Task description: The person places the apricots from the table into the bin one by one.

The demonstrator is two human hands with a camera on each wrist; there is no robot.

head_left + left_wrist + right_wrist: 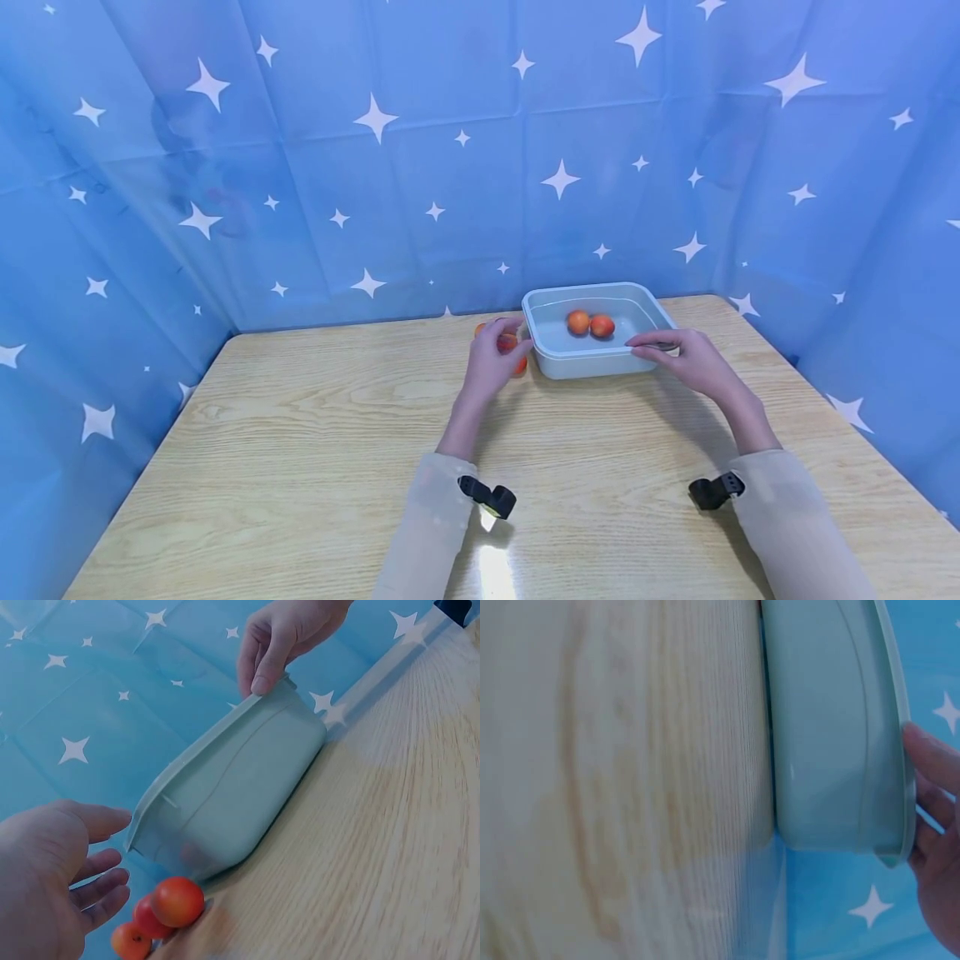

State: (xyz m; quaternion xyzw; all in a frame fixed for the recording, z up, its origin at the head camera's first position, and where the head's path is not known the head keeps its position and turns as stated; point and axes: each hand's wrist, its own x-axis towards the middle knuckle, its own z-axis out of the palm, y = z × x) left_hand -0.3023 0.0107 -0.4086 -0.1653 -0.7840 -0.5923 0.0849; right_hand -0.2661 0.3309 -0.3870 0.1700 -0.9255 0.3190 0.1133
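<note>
A pale blue-green plastic tub (592, 367) stands on the table with two round red-orange fruits (602, 326) lying in it. My right hand (693, 362) pinches the tub's rim near its front right corner, thumb on the outside. At the tub's left end, my left hand (491, 362) hovers with fingers apart and slightly bent. Its thumb and fingers come close to the rim; whether they touch it I cannot tell. Several more red-orange fruits (178, 901) sit on the table beside the tub, below the left hand, which partly covers them in the head view.
The light wooden table (322, 442) ends at a blue curtain (450, 192) with white stars, close behind the tub. Dark straps with small cameras (487, 496) sit on both sleeves.
</note>
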